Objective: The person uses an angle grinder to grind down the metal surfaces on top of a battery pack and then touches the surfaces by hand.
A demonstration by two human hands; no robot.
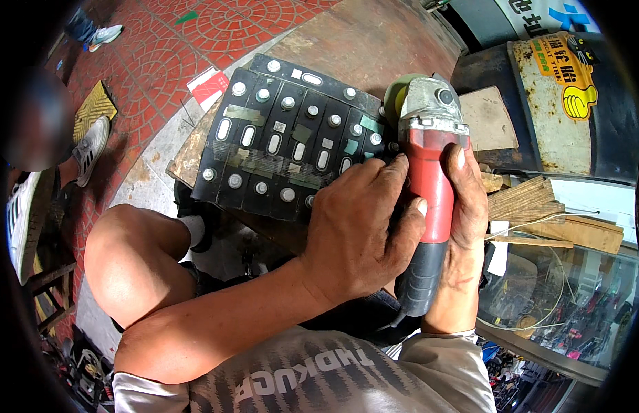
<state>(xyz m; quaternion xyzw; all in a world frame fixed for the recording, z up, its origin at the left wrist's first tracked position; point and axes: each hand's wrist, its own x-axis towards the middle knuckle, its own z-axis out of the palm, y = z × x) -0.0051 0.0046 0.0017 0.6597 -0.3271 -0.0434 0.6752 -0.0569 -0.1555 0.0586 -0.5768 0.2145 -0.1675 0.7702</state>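
A red and black angle grinder (430,182) with a grey metal head lies between my two hands, its head pointing away from me. My right hand (465,196) wraps its right side, the thumb along the red body. From the other side my left hand (357,230) presses on the body with fingertips and thumb, its fingers bent. The pale yellow-green disc (396,96) stands at the head's left, close to the right edge of a battery pack (273,113). This pack is a row of black cells with round silver terminals and strips of tape; my left hand hides its near right corner.
The pack sits on a wooden board (185,162). Wood offcuts (533,206) and a glass-topped case (553,296) are at the right, with a rusty dark drum (553,110) behind. At the left, another person's shoe (93,151) rests on red patterned paving (154,69).
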